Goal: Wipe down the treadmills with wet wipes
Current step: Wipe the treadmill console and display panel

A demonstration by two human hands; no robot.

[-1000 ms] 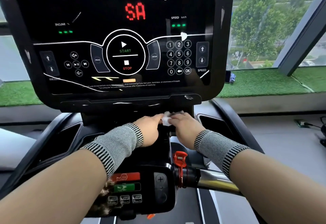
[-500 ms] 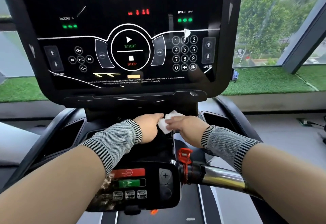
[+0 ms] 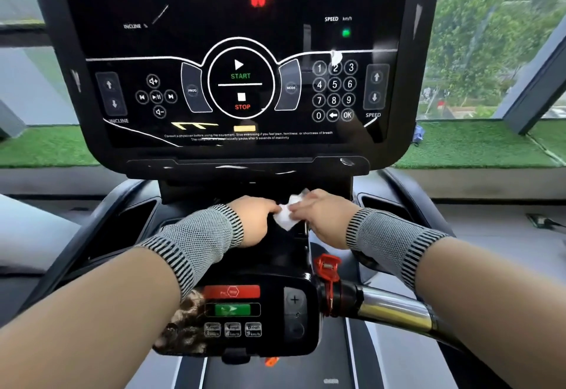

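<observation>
Both hands met just below the treadmill console (image 3: 242,88), near frame center. The left hand (image 3: 254,220) and right hand (image 3: 324,217) each pinched the crumpled white wet wipe (image 3: 284,215) between them, fingers curled. At five o'clock of the wipe sat a red safety clip (image 3: 327,266).

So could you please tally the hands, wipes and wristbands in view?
Hands: 2, left hand and right hand
Wipes: 1, wipe
Wristbands: 2, left wristband and right wristband
Total: 5
</observation>
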